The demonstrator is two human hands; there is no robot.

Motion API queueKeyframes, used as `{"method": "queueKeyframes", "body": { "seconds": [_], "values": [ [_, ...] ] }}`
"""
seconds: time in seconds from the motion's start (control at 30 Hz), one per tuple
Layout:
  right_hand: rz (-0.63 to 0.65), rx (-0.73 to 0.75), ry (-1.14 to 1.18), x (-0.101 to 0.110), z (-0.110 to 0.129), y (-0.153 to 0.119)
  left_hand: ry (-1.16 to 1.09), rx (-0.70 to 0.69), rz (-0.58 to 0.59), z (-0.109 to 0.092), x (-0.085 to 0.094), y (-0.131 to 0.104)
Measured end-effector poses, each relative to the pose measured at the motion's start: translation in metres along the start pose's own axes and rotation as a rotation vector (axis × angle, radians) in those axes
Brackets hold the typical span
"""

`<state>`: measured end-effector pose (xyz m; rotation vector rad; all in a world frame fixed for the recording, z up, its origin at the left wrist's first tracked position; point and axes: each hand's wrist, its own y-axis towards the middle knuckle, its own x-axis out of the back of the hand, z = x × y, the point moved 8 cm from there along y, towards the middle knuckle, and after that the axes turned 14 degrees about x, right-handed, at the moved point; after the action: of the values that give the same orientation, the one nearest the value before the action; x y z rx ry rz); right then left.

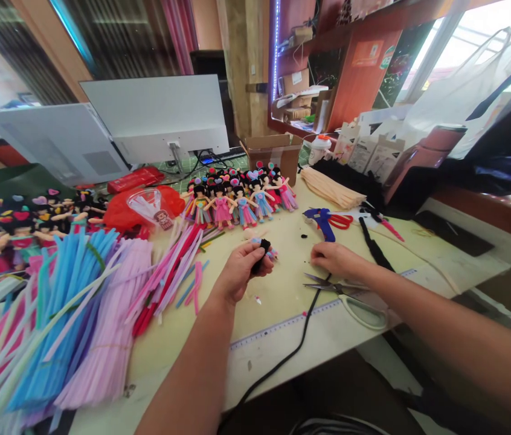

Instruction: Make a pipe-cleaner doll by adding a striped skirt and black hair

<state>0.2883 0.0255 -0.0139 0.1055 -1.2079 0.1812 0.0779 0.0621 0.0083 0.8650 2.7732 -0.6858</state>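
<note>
My left hand [247,263] is closed around a small pipe-cleaner doll [265,244]. Its black fuzzy part sticks up between thumb and fingers, and a bit of pale blue and pink shows behind. To the right, my right hand [331,258] is low over the table with its fingers curled together; whatever they pinch, if anything, is hidden. Just beyond that hand lies a blue glue gun [323,225], with red-handled scissors [340,221] beside it. Scissors with pale handles [364,310] rest just below the right wrist, their blades crossing a black cord [306,329].
Finished dolls [240,202] stand grouped before a cardboard box [276,156]. Bundles of blue pipe cleaners [67,308] and lilac ones [106,326] lie at left. Beige stems [331,187] and black strips [376,248] are at right. A printed ruler [278,326] runs along the front edge.
</note>
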Motion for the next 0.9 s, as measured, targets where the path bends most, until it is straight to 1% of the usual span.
{"method": "queueKeyframes", "body": {
  "seconds": [0.13, 0.33, 0.57, 0.63, 0.8, 0.9],
  "values": [
    [0.000, 0.008, 0.014, -0.005, 0.007, 0.008, -0.005, -0.004, -0.004, 0.000, 0.001, 0.001],
    [0.007, 0.027, -0.001, -0.008, 0.009, 0.012, -0.004, -0.008, 0.005, 0.001, 0.002, 0.001],
    [-0.024, 0.035, -0.053, -0.010, 0.013, 0.018, -0.011, -0.001, 0.010, 0.001, 0.001, 0.000],
    [-0.043, 0.028, -0.084, -0.005, 0.012, 0.021, -0.010, -0.002, 0.011, 0.001, 0.000, 0.000],
    [-0.167, -0.079, -0.199, 0.026, 0.001, 0.033, -0.024, -0.014, 0.020, -0.001, 0.000, -0.001],
    [-0.170, -0.115, -0.235, 0.031, -0.003, 0.044, -0.022, -0.014, 0.014, -0.001, 0.001, -0.002]
  ]
}}
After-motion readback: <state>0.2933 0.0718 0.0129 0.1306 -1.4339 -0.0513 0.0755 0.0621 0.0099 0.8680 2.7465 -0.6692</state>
